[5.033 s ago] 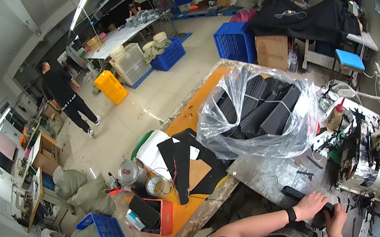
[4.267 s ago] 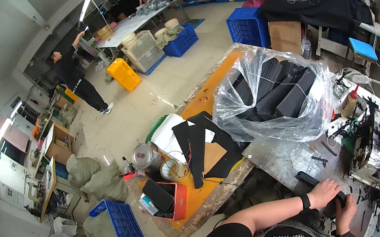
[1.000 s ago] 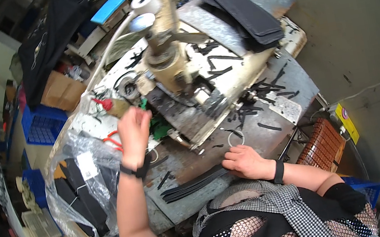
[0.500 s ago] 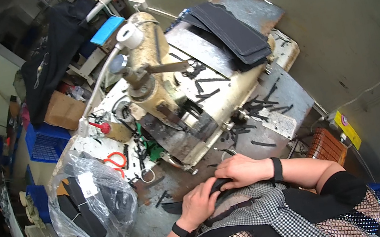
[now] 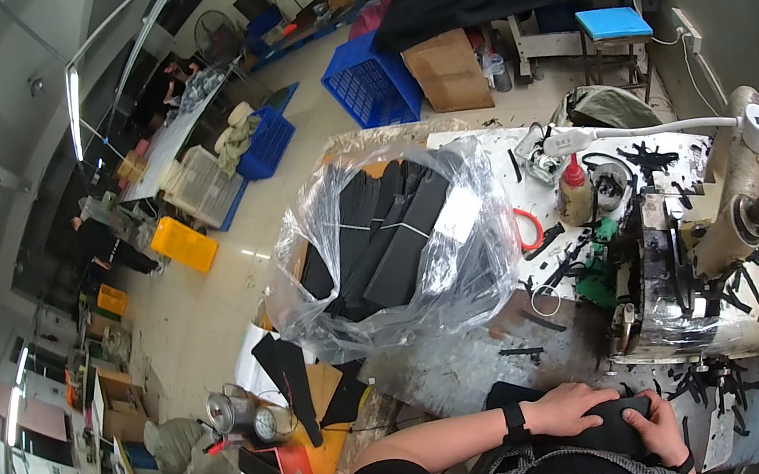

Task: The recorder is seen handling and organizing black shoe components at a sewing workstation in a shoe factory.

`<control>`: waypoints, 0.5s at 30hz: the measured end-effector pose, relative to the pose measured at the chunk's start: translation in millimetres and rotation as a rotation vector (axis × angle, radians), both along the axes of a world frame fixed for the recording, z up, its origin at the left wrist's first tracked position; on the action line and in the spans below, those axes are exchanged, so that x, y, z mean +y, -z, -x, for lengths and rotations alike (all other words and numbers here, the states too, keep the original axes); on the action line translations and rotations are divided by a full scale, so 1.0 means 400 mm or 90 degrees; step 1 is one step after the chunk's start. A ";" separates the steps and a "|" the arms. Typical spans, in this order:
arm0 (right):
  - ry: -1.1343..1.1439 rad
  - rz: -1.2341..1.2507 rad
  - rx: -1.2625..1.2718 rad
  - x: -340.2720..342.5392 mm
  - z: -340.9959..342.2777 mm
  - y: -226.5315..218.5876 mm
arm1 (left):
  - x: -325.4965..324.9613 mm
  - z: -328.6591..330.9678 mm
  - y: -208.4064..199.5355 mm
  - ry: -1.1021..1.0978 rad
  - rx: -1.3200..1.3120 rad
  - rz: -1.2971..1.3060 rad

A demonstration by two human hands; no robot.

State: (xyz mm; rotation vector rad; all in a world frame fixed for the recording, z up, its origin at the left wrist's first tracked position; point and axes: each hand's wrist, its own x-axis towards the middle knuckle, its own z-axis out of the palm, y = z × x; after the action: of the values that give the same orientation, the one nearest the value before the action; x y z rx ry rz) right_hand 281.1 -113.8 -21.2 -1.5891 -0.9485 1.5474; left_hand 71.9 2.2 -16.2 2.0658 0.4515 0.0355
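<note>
At the near edge of the metal worktop, both hands are on a dark, flat piece of material (image 5: 608,428). My left hand (image 5: 572,408) lies along its far side, fingers bent onto it. My right hand (image 5: 659,429) grips the right end, thumb on top and fingers curled around the edge. Part of the piece is hidden by the hands. Another dark flat piece (image 5: 509,393) shows just beyond my left wrist. To the right stands a machine (image 5: 731,241) with a cream-coloured head and scattered black offcuts (image 5: 719,378) around it.
Left of the machine, a clear plastic bag (image 5: 491,263) holds tied bundles of black pieces (image 5: 403,253). A red-tipped bottle (image 5: 576,192), red scissor handles (image 5: 530,229) and a lamp arm (image 5: 655,128) are beyond. Blue crates (image 5: 370,81) and a yellow crate (image 5: 184,244) stand on the floor.
The view has swung left, bringing the plastic bag to the middle and the machine to the right. Both hands still hold dark material, which now shows a broader flat face between them.
</note>
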 end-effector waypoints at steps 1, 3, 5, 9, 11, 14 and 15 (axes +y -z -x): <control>0.001 0.003 -0.034 0.000 -0.001 0.011 | -0.004 -0.003 0.013 -0.001 0.034 -0.013; -0.006 0.005 -0.071 0.002 -0.002 0.027 | -0.009 -0.007 0.034 -0.005 0.032 -0.005; -0.008 -0.034 -0.087 0.003 -0.004 0.034 | -0.014 -0.013 0.049 -0.005 0.029 -0.024; -0.032 -0.050 -0.141 0.008 -0.007 0.030 | -0.015 -0.015 0.054 -0.016 0.033 -0.029; -0.050 -0.059 -0.167 0.011 -0.009 0.027 | -0.013 -0.016 0.050 -0.023 0.021 0.003; -0.012 -0.033 -0.084 0.013 -0.012 0.027 | -0.007 -0.018 0.046 -0.020 0.053 0.041; -0.010 -0.032 -0.085 0.013 -0.013 0.029 | -0.006 -0.018 0.045 -0.008 0.056 0.044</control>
State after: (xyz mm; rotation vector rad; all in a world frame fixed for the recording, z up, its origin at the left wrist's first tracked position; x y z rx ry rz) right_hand 286.1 -108.5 -32.7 -1.6700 -1.0663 1.4299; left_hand 79.3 -0.1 -34.1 2.0029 0.5136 -0.0626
